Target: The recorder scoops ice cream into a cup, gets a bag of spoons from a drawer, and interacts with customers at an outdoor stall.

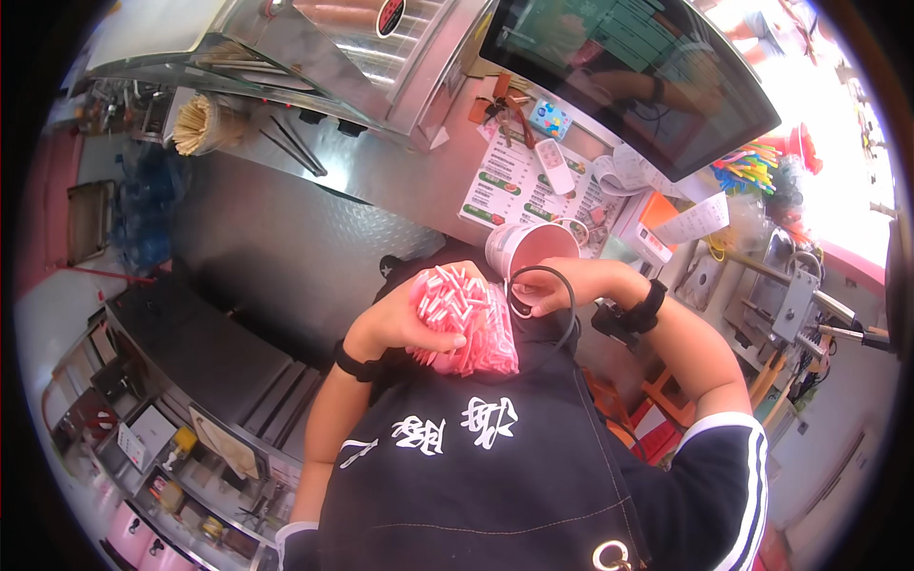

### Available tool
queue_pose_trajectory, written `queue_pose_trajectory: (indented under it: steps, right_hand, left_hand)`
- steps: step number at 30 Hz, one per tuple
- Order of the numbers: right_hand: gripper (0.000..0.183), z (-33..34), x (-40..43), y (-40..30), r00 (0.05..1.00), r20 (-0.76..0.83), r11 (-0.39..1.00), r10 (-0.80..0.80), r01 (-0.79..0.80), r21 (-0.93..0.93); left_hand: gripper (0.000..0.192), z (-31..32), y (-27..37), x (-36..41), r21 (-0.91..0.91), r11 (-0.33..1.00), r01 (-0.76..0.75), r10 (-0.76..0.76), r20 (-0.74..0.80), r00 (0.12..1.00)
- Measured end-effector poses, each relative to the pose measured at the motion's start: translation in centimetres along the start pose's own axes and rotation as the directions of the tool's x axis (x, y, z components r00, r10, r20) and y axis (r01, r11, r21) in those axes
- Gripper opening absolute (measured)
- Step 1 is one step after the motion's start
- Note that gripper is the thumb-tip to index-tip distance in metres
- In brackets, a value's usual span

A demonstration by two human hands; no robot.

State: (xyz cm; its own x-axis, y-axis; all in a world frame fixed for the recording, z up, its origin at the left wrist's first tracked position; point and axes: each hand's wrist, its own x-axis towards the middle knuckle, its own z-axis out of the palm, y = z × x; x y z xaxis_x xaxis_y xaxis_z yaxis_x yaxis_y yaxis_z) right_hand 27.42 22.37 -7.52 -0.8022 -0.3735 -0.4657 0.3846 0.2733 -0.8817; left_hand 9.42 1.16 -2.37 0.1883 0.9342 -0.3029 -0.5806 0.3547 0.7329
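Observation:
My left hand (393,317) grips a bundle of thin pink sticks with white ends (457,321), likely straws, packed in clear plastic. Their ends face up at my chest, over the black apron (485,478). Beside it, my right hand (560,282) holds a bucket (532,250), white outside and pink inside. Its mouth tilts toward me, and my fingers are at the near rim. A dark cable loop (571,296) hangs by that hand. How deep the fingers reach into the bucket is partly hidden.
Beyond the bucket, a printed menu sheet (518,178) lies on the counter with a white remote control (555,165). A large touchscreen (635,78) overhangs it. A receipt printer (646,243) stands right; a cup of wooden sticks (196,127) and tongs (294,148) are left.

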Motion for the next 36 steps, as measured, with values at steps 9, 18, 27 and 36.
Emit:
queue_pose_trajectory:
  steps: [9,18,27,36]
  right_hand:
    - [0.021,4.0,0.0,-1.5,0.838,-0.534,0.993,0.117,-0.097,0.065]
    - [0.012,3.7,3.5,1.2,0.689,-0.706,0.93,-0.163,-0.132,-0.343]
    - [0.02,-1.6,3.6,0.5,0.843,-0.264,0.469,-0.469,-0.015,-0.883]
    - [0.025,2.0,1.3,4.9,0.991,-0.128,0.825,-0.036,-0.042,-0.563]
  left_hand:
    - [0.048,-0.3,-0.2,-0.3,-0.005,1.0,-0.02,0.02,-0.034,0.999]
    - [0.048,-0.3,-0.6,-0.4,-0.026,0.999,-0.025,0.025,0.001,1.0]
    - [0.048,-0.4,-0.5,-0.5,0.008,0.999,-0.035,0.035,0.004,0.999]
    - [0.044,-0.2,-0.1,-0.4,-0.027,0.998,-0.05,0.049,-0.023,0.999]
